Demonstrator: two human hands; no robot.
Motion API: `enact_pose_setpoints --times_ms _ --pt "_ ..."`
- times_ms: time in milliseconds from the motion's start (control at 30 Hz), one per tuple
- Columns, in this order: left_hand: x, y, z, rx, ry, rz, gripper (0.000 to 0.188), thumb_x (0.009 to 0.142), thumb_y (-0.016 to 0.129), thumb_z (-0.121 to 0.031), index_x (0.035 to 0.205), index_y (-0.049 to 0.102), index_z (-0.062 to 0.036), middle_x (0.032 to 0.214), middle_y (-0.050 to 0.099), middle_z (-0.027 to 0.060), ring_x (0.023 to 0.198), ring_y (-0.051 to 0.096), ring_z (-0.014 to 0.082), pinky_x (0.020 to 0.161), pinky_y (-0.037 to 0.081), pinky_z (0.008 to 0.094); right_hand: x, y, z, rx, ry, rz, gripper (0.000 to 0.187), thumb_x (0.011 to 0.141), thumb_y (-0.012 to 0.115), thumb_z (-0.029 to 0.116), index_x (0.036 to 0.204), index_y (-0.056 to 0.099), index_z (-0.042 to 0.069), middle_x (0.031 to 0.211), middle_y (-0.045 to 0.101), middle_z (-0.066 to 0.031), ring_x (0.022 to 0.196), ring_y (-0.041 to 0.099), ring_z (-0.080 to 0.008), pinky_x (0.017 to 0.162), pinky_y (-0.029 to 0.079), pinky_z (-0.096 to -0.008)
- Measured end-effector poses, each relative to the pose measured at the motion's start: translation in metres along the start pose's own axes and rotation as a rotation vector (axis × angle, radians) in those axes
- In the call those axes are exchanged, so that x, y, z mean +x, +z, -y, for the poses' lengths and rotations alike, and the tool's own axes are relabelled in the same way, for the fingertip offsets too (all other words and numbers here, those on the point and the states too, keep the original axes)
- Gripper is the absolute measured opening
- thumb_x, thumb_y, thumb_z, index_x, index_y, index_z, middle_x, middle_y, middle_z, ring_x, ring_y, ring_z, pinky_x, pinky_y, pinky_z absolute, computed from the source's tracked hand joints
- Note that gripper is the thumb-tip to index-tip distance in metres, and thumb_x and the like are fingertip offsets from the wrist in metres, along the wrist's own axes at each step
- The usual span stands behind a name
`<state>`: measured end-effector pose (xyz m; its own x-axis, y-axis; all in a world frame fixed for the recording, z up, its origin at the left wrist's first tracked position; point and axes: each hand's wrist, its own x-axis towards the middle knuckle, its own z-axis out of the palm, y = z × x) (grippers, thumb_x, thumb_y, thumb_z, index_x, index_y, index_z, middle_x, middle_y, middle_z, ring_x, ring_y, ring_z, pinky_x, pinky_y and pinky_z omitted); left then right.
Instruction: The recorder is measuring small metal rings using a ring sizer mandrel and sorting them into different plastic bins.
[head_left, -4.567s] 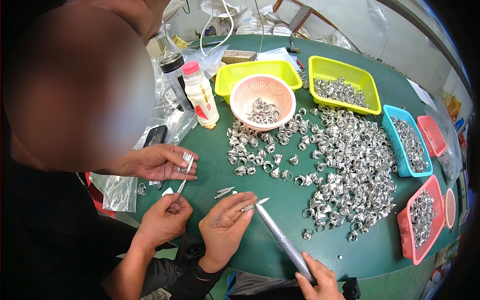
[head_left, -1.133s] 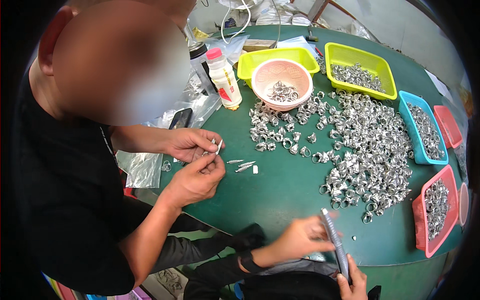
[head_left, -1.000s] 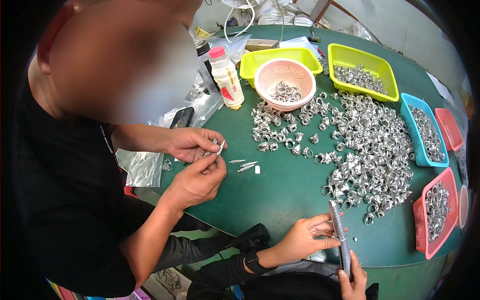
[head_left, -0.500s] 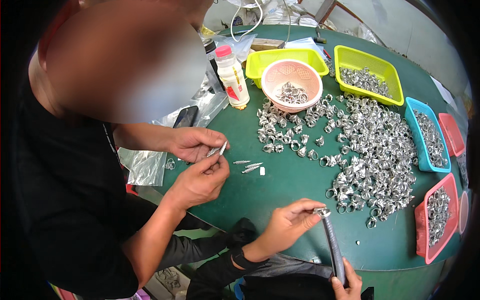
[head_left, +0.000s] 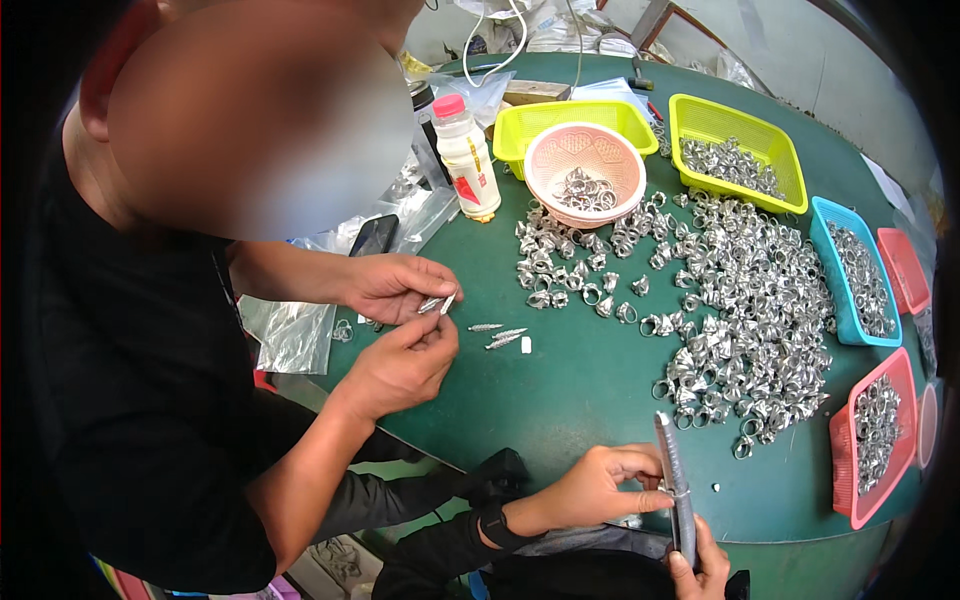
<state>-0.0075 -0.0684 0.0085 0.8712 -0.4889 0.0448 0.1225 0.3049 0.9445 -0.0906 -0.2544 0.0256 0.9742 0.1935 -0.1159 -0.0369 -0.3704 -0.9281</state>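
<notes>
Holding the rod [head_left: 672, 460] low in the right hand [head_left: 709, 562], pinching a ring [head_left: 681, 493] around it with the left hand [head_left: 600, 487]; seemingly being midway with this one, facing a big loose pile [head_left: 750, 310].

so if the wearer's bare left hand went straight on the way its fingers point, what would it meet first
Most likely the grey tapered metal rod gripped in the bare right hand; the left hand's thumb looks right at it, though depth is unclear, so I can't confirm contact.

Glossy metal rings [head_left: 745, 310], duller metal rod [head_left: 673, 460], smooth tabletop [head_left: 580, 385].
</notes>
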Motion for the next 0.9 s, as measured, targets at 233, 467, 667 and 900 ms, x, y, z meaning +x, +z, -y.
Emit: enact_pose_setpoints --times_ms 233,467,667,900 --pt "0.008 -0.001 0.011 -0.168 0.009 -0.04 0.019 0.069 0.058 0.002 0.085 0.051 0.0059 0.087 0.05 0.0064 0.076 0.048 0.0112 0.067 0.041 0.0223 0.009 0.008 0.001 0.422 0.189 0.038 0.042 0.078 0.048 0.012 0.117 0.033 0.003 0.067 0.047 0.0007 0.052 0.038 -0.0044 0.046 0.032 -0.0165" --pt "0.006 0.003 0.005 -0.137 0.0 -0.148 0.02 0.07 0.056 0.002 0.088 0.049 0.0072 0.088 0.05 0.0079 0.08 0.049 0.0124 0.07 0.042 0.0244 0.016 0.01 0.003 0.416 0.129 0.04 0.043 0.079 0.048 0.013 0.118 0.033 0.004 0.068 0.047 -0.0001 0.053 0.039 -0.0045 0.048 0.034 -0.0171" --pt "0.002 0.014 0.008 -0.044 0.11 -0.167 0.017 0.073 0.055 -0.003 0.086 0.049 0.0058 0.088 0.049 0.0079 0.079 0.048 0.0111 0.069 0.04 0.0219 0.009 0.003 -0.001 0.231 0.042 0.057 0.042 0.078 0.047 0.012 0.114 0.033 -0.005 0.106 0.045 -0.0162 0.097 0.043 -0.0198 0.083 0.032 -0.0274" --pt "-0.001 0.022 0.002 0.053 0.203 -0.166 0.018 0.072 0.057 -0.004 0.083 0.048 0.0053 0.082 0.049 0.0078 0.07 0.046 0.0109 0.063 0.038 0.0217 0.006 0.0 0.0 0.125 -0.073 0.035 0.041 0.077 0.047 0.009 0.113 0.034 -0.005 0.102 0.047 -0.0167 0.093 0.045 -0.0208 0.081 0.033 -0.0274"
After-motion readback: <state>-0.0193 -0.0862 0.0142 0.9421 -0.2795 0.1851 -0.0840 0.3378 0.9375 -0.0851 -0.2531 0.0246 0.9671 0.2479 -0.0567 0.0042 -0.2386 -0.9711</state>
